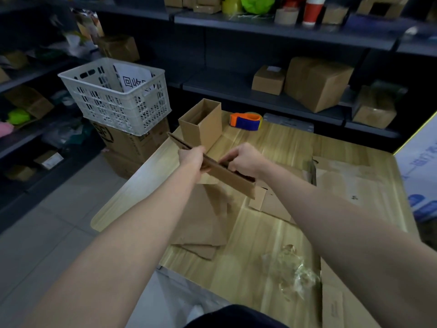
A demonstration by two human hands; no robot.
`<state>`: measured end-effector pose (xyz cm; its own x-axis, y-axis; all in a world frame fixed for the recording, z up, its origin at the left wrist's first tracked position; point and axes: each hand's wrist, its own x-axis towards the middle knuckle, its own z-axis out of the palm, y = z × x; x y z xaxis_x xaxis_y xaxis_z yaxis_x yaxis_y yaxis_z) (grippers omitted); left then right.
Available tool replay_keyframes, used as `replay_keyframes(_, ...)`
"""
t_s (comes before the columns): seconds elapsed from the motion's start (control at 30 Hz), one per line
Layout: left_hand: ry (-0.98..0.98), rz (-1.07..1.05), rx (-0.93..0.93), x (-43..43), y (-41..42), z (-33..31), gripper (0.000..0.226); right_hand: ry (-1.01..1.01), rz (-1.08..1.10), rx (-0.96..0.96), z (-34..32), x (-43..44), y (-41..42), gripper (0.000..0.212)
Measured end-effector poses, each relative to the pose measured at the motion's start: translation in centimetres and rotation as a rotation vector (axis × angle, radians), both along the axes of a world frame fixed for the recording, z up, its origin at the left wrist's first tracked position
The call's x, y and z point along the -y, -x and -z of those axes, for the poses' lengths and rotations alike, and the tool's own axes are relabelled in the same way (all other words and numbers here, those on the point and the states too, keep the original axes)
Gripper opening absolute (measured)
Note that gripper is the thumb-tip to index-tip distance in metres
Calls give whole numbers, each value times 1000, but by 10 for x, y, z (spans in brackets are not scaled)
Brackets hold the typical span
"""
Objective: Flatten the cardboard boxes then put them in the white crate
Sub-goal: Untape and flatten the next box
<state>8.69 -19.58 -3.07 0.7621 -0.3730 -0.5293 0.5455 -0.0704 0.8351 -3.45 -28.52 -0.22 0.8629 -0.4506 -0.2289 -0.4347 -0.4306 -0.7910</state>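
Note:
Both hands hold one flattened cardboard box [227,176] edge-up above the wooden table [283,147]. My left hand [192,159] grips its far end and my right hand [243,159] pinches its upper edge nearer the middle. Behind it an open, upright cardboard box [203,125] stands on the table's far corner. The white crate [115,95] sits off the table to the left on stacked cartons, with a printed sheet inside. More flat cardboard [201,216] lies on the table under my arms.
An orange and blue tape dispenser [246,120] rests at the table's far edge. Crumpled clear tape [290,268] lies near me. Flat cardboard [350,183] covers the table's right side. Dark shelves with boxes [316,82] surround the table; tiled floor lies on the left.

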Motion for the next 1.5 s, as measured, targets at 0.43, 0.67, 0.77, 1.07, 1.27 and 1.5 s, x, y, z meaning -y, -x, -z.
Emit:
replay_keyframes(0.43,-135,84,168,-17,-10,24,31,-130,469,-223,41,37,30,78)
replay_keyframes(0.67,-295,502,64,8,7,34,19,-288,833,-24,47,54,54,40)
replay_keyframes(0.77,-308,641,36,32,22,37,12,-244,925,-33,47,63,71,43)
replay_keyframes(1.07,-269,718,326,113,71,36,54,-150,1060,65,38,96,160,25)
replay_keyframes(1.27,-326,891,352,143,135,30,67,-179,1134,38,40,130,231,18)
replay_keyframes(1.5,-697,1350,177,144,226,57,18,-181,970,-536,61,141,327,41)
